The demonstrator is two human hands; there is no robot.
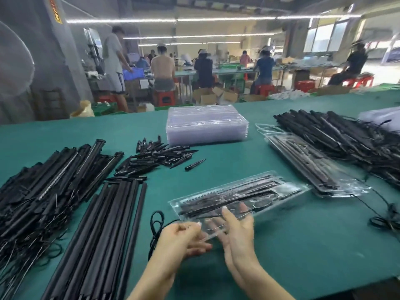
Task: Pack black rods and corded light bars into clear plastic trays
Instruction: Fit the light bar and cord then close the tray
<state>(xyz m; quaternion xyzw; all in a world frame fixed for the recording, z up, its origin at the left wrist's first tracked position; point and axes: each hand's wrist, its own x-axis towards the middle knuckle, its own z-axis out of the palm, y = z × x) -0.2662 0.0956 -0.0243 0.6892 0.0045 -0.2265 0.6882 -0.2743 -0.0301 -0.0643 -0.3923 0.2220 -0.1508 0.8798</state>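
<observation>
Left hand [184, 236]: pinched the tray's near edge.
Right hand [234, 230]: fingers straight, under the tray.
Tray [238, 197]: filled, just beyond both hands.
Rods [104, 230]: left of the left hand.

place: factory packing floor
tabletop [270, 245]: long, green-covered; bulk piles of black rods [104, 224] and stacked clear trays [205, 124] on it
beyond tabletop: workers [162, 68] seated on red stools [165, 97] along assembly benches, open cartons [214, 95] on floor
above tabletop: strip lights [173, 20], bare industrial ceiling
</observation>
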